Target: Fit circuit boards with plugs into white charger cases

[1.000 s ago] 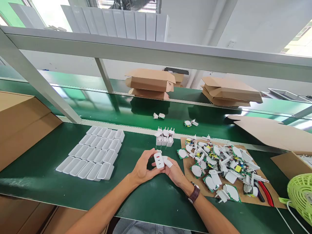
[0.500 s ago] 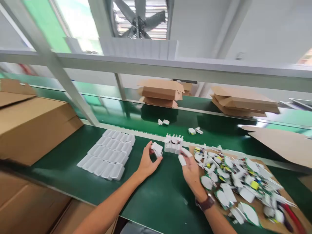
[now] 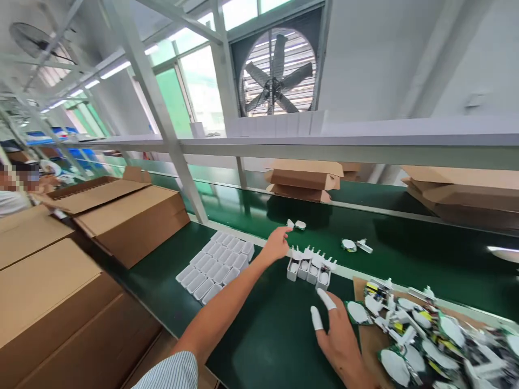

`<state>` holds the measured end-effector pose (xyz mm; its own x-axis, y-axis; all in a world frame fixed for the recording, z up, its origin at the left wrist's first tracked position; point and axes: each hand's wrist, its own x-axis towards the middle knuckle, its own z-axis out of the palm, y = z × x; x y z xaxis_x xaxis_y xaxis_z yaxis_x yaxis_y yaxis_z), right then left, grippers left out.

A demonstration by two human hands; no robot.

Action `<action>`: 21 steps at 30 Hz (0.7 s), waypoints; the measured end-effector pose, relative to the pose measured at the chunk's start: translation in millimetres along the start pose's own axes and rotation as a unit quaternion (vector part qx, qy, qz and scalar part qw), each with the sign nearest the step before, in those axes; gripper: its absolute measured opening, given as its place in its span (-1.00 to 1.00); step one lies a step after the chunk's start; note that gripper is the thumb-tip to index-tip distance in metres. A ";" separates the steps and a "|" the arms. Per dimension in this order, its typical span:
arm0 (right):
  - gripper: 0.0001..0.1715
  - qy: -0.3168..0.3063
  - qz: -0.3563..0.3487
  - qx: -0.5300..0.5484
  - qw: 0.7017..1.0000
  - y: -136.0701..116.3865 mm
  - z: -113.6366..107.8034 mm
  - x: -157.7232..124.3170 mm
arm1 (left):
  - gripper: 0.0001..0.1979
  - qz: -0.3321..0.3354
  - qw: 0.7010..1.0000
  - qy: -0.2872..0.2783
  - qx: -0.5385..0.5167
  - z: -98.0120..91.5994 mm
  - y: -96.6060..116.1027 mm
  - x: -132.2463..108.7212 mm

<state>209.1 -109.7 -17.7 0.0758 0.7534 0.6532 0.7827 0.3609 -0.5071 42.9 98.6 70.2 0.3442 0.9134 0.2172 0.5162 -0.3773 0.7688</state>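
Note:
My left hand (image 3: 278,242) reaches over the table's back edge, its fingers at a small white part (image 3: 290,223) on the green belt; whether they touch it is unclear. Beside that part lies a round white piece (image 3: 300,225). My right hand (image 3: 334,329) hangs over the table with fingers apart, white covers on two fingertips, nothing held. Just beyond it stands a row of white cases (image 3: 312,272) with white parts in them. Several white trays (image 3: 217,266) sit in rows left of my left forearm. A pile of white and green parts (image 3: 421,335) lies on cardboard at the right.
Large cardboard boxes (image 3: 133,216) stand on the left. Flattened cartons (image 3: 302,175) lie beyond the belt (image 3: 243,210). Another pair of white parts (image 3: 356,246) is on the belt. A metal rail (image 3: 344,151) crosses above. A person (image 3: 16,189) is at the far left.
The view has turned left and up. My left hand has let go of the white case, which now stands at the row's end, and has stretched forward to the belt. My right hand has drawn back.

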 end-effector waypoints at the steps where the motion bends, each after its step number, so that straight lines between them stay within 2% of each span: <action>1: -0.45 -0.017 -0.045 -0.012 0.999 -8.3 -2.4 0.7 | -0.52 -0.001 1.000 -0.001 0.014 -4.4 1.6 18.4; 3: -0.34 -0.061 -0.105 -0.017 0.992 -18.8 -3.4 1.1 | -0.59 -0.015 0.999 -0.010 0.046 -7.9 2.6 50.7; 6: -0.28 -0.131 -0.115 -0.032 0.984 -21.0 1.9 -3.7 | -0.59 -0.053 0.993 -0.038 0.098 -4.1 -1.9 78.0; 8: -0.37 -0.182 -0.109 -0.061 0.975 -16.2 8.6 -8.6 | -0.51 -0.076 0.988 -0.052 0.128 0.5 -7.1 85.0; 11: -0.64 -0.239 -0.127 -0.107 0.957 -5.2 23.2 -13.4 | -0.31 -0.089 0.981 -0.063 0.161 7.9 -13.2 94.4; 13: -0.73 -0.248 -0.140 -0.128 0.950 1.6 34.6 -14.2 | -0.28 -0.078 0.979 -0.070 0.174 14.9 -13.5 104.3; 16: -0.74 -0.230 -0.123 -0.137 0.956 7.3 48.8 -14.0 | -0.28 -0.051 0.979 -0.091 0.174 32.9 -5.6 120.3; 19: -0.73 -0.212 -0.140 -0.143 0.957 7.3 53.7 -11.3 | -0.31 -0.014 0.979 -0.134 0.156 59.0 14.9 129.4; 21: -0.71 -0.209 -0.164 -0.155 0.951 5.1 49.3 -5.9 | -0.32 0.027 0.974 -0.170 0.147 76.9 34.7 130.9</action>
<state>182.2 -85.2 -51.8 -0.4053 0.8049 0.4334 0.8717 0.4832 -0.0822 166.1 193.3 79.1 0.5918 0.8061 0.0022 0.6747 -0.4968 0.5459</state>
